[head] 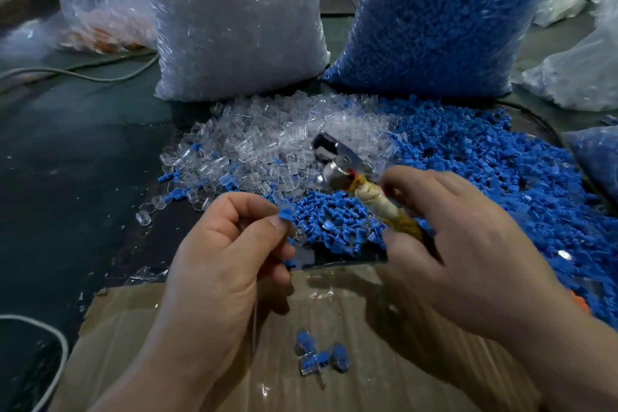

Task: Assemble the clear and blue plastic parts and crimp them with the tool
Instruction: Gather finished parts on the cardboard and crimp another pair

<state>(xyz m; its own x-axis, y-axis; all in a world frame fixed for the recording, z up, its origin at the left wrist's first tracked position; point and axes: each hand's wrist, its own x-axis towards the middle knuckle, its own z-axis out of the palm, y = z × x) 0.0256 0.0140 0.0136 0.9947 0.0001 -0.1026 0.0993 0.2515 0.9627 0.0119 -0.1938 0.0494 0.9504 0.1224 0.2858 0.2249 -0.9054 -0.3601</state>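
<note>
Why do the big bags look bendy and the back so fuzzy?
Head view: wide-angle lens tilts the clear bag and blue bag outward; far corners are dim and soft; light glints off the tool; left hand and right hand shadow the cardboard.

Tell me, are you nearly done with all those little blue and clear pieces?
Barely started. Done: a few joined pieces lie on the cardboard. In hand: the left hand pinches a blue part, the right hand grips the crimping tool. Left: big loose piles of clear parts and blue parts, plus two full bags.
</note>
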